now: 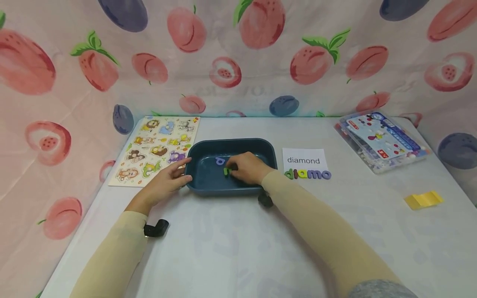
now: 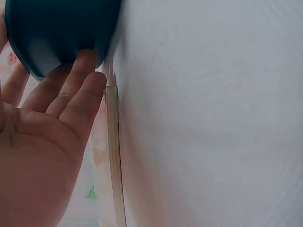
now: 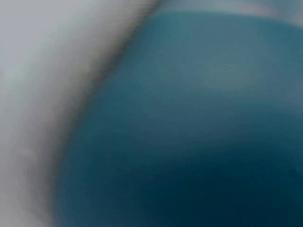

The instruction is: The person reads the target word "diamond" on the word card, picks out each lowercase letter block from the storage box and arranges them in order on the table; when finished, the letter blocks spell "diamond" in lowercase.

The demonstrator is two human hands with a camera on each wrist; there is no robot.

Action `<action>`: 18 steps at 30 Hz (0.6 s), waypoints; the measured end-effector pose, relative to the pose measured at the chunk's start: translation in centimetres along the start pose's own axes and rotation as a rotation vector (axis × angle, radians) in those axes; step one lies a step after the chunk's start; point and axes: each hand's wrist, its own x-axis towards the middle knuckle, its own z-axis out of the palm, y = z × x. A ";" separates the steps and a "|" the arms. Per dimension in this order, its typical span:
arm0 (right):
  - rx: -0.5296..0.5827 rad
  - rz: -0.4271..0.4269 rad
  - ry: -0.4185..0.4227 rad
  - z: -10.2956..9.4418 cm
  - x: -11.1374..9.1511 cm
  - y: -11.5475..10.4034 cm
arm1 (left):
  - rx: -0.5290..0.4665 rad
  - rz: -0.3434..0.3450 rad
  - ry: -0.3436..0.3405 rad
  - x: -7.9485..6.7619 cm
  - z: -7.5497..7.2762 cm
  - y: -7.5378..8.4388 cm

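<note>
In the head view, a dark blue rectangular tray [image 1: 208,191] stands on the table. My left hand [image 1: 162,184] touches its left end, thumb and index fingertips at the rim. Seen from the left wrist, the fingers [image 2: 87,101] of that hand reach loosely along the tray's outer wall [image 2: 61,28]. My right hand [image 1: 247,167] is inside the tray, fingertips pinching a small green letter [image 1: 226,171] low over the tray floor. Beside it lies a purple letter [image 1: 220,160]. The right wrist view is blurred and filled mostly by the tray wall [image 3: 189,94].
Right of the tray lies a card [image 1: 303,155] printed "diamond", with colored letters [image 1: 302,174] reading "diamo" along its lower edge. An animal puzzle board [image 1: 128,163] lies at left. A clear plastic box [image 1: 380,140] and a yellow folded piece [image 1: 424,200] are at right.
</note>
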 end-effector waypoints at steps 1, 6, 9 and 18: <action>0.007 0.000 0.002 -0.1 -0.1 0.0 | 0.000 -0.001 0.000 0.0 0.0 0.0; 0.022 -0.003 0.009 -0.8 -0.8 0.1 | -0.008 -0.002 -0.005 0.1 0.0 0.1; 0.017 0.004 0.020 -1.6 -1.6 0.1 | -0.006 -0.003 -0.006 0.1 0.0 0.1; -0.007 0.057 0.069 -3.8 -3.8 0.7 | 0.017 -0.007 -0.002 0.2 0.0 0.0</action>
